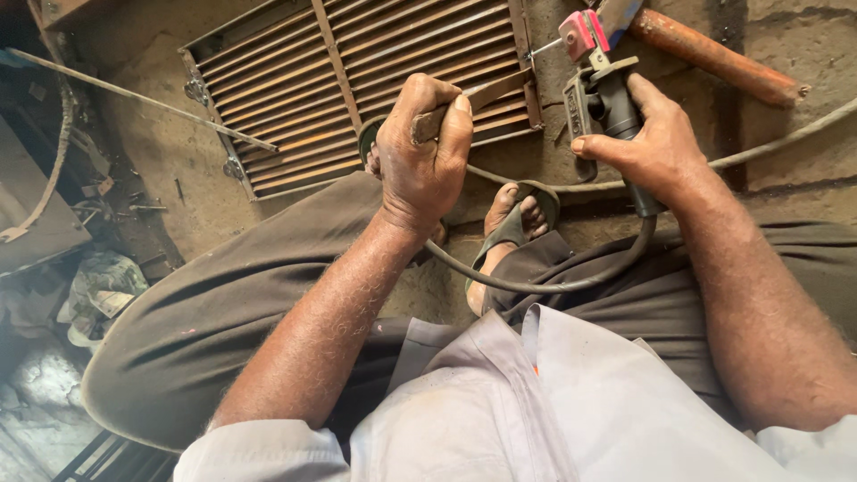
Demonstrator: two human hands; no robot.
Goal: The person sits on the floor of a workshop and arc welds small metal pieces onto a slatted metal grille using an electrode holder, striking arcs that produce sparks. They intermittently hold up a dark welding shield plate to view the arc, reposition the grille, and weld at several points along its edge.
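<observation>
Left hand (424, 147) closed tight around a flat metal strip (486, 96), one end sticking out toward the slatted metal grille (357, 80) on the dirt floor (161, 152). Right hand (656, 143) wrapped around the black handle of a welding holder (603, 103), thumb on its side, pink clamp at the top. Thick grey cable (553, 284) looping from the handle down over the lap. Foot in a sandal (513, 219) just below the strip. Rusty pipe (714, 55) lying near the holder, top right. Thin rod (143, 100) resting left of the grille
</observation>
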